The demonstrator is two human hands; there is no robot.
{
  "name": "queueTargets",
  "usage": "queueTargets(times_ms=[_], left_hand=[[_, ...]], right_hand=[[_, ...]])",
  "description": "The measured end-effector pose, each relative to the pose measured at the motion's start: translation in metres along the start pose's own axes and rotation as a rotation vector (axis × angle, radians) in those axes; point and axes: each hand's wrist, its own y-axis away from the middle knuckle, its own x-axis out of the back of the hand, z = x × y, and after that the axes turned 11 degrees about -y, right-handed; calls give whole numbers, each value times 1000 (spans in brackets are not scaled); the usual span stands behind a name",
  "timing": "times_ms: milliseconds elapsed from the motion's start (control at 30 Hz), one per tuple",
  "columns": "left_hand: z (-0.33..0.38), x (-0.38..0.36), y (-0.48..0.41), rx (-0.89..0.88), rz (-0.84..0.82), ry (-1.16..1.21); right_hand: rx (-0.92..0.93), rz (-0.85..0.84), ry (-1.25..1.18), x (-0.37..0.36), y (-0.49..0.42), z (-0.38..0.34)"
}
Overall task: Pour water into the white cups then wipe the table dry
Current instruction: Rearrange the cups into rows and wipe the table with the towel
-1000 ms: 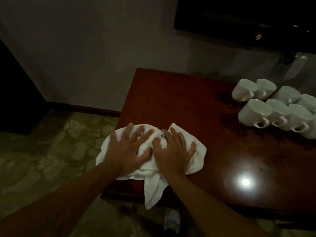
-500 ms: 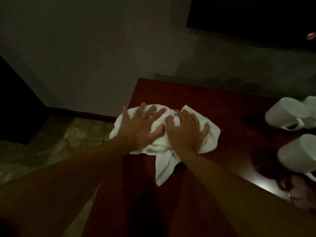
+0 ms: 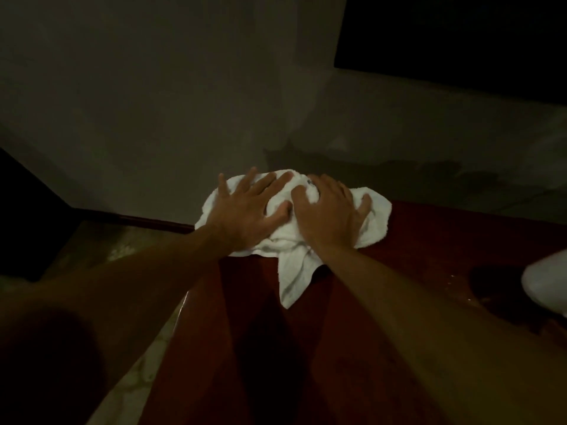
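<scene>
Head view. Towel bunched at far-left corner of worktop, directly beneath both hands. Far rim against or just beside wall; cannot tell which. Long axis across worktop, left to right, with one loose tail trailing back toward body between forearms. Left rim seemingly past worktop's left edge.

Left hand flat on towel's left half, fingers straight and fanned, pressing, gripping nothing. Right hand just beside it, thumbs close together, on towel's raised middle. Fingers spread and bent slightly over lump, pressing rather than pinching, as far as shows. Both arms stretched well forward, nearly straight, forearms converging on towel.

Cup cut off at right edge, well apart from towel and nearer body; contents hidden. Small glints on worktop beside cup's shadow, possibly drops; too dim for certainty.

Judged from this: wiping step in hand, pouring likely over. No room further forward, so coming stroke probably back toward body or rightward toward cup. Right hand nearer that side, hence better placed for leading. Worth stopping short of cup.
</scene>
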Motion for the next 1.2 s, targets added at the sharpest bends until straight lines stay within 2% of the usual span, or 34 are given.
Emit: queueTargets(times_ms=[300,600,900,1200], left_hand=[[12,-1,35,-58,33,-7],[57,2,141,-370,21,44],[115,15,260,-555,24,120],[182,25,284,-640,29,72]], right_hand=[[-58,33,9,16,50,3],[-226,204,44,77,214,0],[-405,358,108,121,364,-4],[-532,519,37,159,406,31]])
